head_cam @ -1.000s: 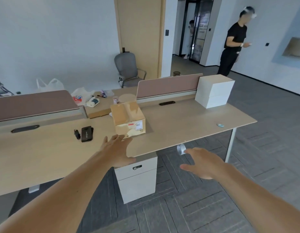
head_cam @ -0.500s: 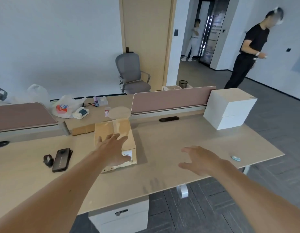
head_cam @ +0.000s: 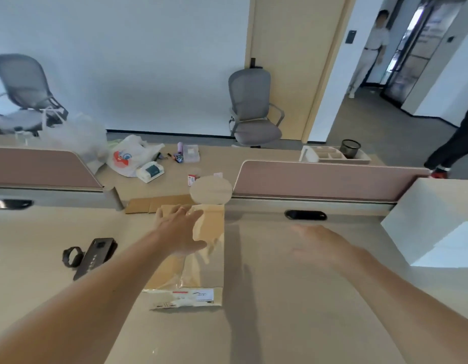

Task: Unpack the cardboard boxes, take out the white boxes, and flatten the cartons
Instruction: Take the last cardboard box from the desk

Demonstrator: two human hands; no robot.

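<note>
A taped cardboard box [head_cam: 201, 271] with a white shipping label stands in the middle of the wooden desk [head_cam: 306, 311]. My left hand [head_cam: 181, 229] lies on its top near the far edge, fingers spread and fairly straight. My right hand [head_cam: 322, 241] hovers over the desk to the right of the box, fingers extended and holding nothing. Two stacked white boxes [head_cam: 437, 222] sit at the right edge of the desk. A flattened carton [head_cam: 159, 203] lies behind the box.
A black phone [head_cam: 95, 256] and a wristband [head_cam: 71, 256] lie to the left. Pink dividers [head_cam: 319, 179] run along the back. Bags and small items clutter the far desk. Office chairs [head_cam: 253, 109] stand by the wall, and two people are at the far right.
I have moved closer to the desk. My left hand slid from the box's near side to its top far edge. My right hand went forward over the desk.
</note>
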